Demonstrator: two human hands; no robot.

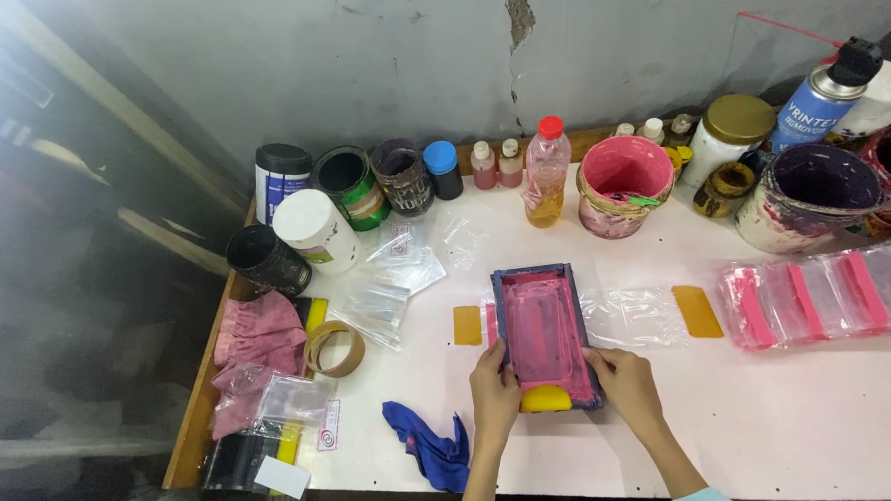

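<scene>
Printing frame (pixel 542 331) flat on table (pixel 793 416); both hands grip it.

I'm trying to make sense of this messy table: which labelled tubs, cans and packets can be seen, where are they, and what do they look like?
White tub, back left: round, lying tilted, green-white label.
Dark-lidded jar, behind it: white, blue label.
Spray can, back right: blue, black nozzle.
Clear packets, right: flat row, pink stripes.
Small clear bag, front left edge: red-and-white sticker.
Left hand and right hand hold a blue frame, pink inside.

Frame (pixel 546 334) on table (pixel 793 416), tape roll (pixel 335 349) left.
</scene>
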